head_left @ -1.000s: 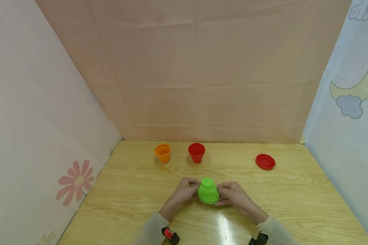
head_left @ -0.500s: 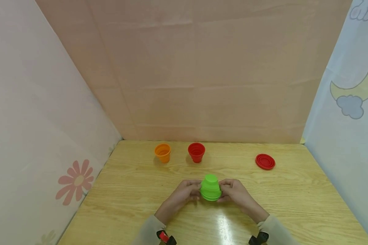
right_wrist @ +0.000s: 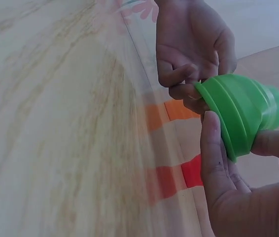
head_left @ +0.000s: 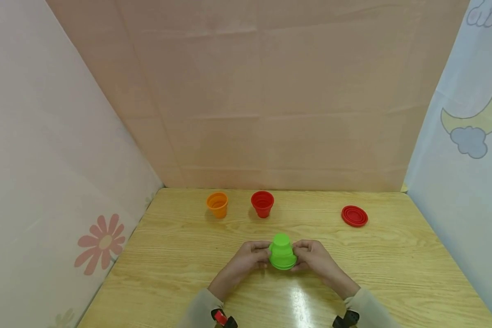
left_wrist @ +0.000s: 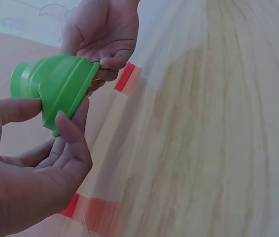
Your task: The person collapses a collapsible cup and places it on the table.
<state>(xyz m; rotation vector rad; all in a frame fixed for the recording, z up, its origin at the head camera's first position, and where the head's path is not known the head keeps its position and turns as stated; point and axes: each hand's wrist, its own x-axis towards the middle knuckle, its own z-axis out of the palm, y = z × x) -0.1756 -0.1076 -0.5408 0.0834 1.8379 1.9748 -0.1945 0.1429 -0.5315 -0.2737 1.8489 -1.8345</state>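
Both hands hold a green collapsible cup (head_left: 282, 253) above the front middle of the table, its narrow base facing up and away and its wide rim toward the person. My left hand (head_left: 249, 258) grips its left side, thumb on the outer wall and fingers at the rim, as the left wrist view shows. From the other side my right hand (head_left: 312, 256) pinches the cup (right_wrist: 238, 111), thumb pressing the wall and fingers at the rim. One stretch of the ringed wall looks dented beside the thumb. The fingers reaching under the rim are partly hidden by the cup.
Toward the back of the wooden table (head_left: 180, 255) stand an orange cup (head_left: 218, 206) and a red cup (head_left: 263, 204), both upright and extended. A flat, collapsed red cup (head_left: 354, 216) lies at the back right. Printed panels flank the table, with a tan backdrop (head_left: 270, 100) behind.
The green cup has shifted slightly right and become more upright in the head view. My left hand has changed its hold, its fingers now more spread along the cup's side. The other cups stay put.
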